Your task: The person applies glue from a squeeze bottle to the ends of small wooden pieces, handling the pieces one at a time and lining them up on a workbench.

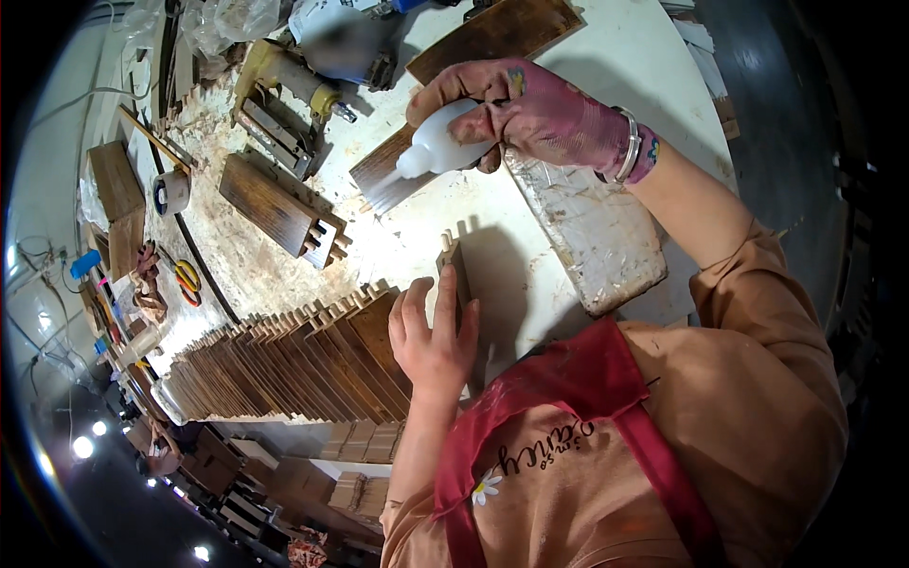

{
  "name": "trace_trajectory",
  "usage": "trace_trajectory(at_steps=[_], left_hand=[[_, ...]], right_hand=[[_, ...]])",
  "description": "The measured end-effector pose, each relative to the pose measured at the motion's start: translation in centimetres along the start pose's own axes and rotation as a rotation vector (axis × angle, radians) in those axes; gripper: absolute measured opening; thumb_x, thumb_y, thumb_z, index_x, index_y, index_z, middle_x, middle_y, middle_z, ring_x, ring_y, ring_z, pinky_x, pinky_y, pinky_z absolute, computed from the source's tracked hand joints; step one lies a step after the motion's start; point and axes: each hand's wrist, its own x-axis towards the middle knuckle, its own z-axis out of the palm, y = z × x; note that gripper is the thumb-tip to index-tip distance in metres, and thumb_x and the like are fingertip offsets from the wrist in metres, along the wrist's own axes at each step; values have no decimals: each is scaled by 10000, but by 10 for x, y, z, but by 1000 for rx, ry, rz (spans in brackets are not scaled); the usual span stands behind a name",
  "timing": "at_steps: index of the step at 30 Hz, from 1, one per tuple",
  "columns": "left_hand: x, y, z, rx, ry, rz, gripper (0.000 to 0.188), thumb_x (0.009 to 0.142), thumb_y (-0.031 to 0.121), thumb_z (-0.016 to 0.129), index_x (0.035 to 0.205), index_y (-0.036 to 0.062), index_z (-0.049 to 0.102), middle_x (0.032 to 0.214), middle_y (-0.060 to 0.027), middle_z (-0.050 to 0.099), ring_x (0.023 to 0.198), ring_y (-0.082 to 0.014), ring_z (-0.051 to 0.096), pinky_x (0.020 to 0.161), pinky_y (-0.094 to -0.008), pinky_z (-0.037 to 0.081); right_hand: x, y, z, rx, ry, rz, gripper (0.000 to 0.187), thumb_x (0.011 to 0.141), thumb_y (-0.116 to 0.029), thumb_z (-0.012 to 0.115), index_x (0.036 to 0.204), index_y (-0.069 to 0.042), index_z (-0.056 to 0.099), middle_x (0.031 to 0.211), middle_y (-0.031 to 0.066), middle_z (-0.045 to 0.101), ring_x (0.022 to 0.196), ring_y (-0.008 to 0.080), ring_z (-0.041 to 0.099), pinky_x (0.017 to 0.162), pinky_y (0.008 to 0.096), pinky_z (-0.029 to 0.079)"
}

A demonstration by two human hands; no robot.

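Observation:
My right hand (530, 109), stained purple, grips a white squeeze bottle (437, 144) with its nozzle pointing down-left over a dark wooden panel (379, 175) with finger-jointed ends lying on the white table. My left hand (434, 336) holds an upright dark wooden panel (454, 260) on its edge, fingers flat against its side, notched end up. This panel stands just right of a long row of similar dark panels (284, 364) leaning against one another.
A small stack of jointed panels (279, 204) lies at centre left. A glue-smeared board (592, 227) lies right of centre. Tape roll (170, 192), scissors (187, 279), a power tool (294, 80) and wood blocks (115, 180) crowd the back left. Boxes (355, 440) sit below the table edge.

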Motion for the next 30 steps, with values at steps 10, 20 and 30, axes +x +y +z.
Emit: trace_trajectory(at_steps=[10,20,30], left_hand=[[2,-1,-4,149,-31,42,525,782,273,691,1278,140,583,1179,-116,536,1131,-313,488,969,-457,374],[10,4,-11,282,-95,78,505,805,363,668,1268,178,589,1206,-75,512,1232,-292,420,1072,-489,231],[14,10,-7,175,-93,76,519,801,280,673,1297,185,553,1208,-104,501,1217,-309,434,1036,-493,297]], right_hand=[[6,12,-23,245,51,-125,439,922,-220,596,1308,-33,502,1131,29,631,930,90,628,715,243,566],[7,12,-15,215,55,-81,384,926,-201,592,1265,-27,546,1114,49,620,946,83,609,805,280,580],[7,12,-14,221,62,-83,336,930,-146,566,1247,-35,558,1028,14,638,863,59,631,715,230,570]])
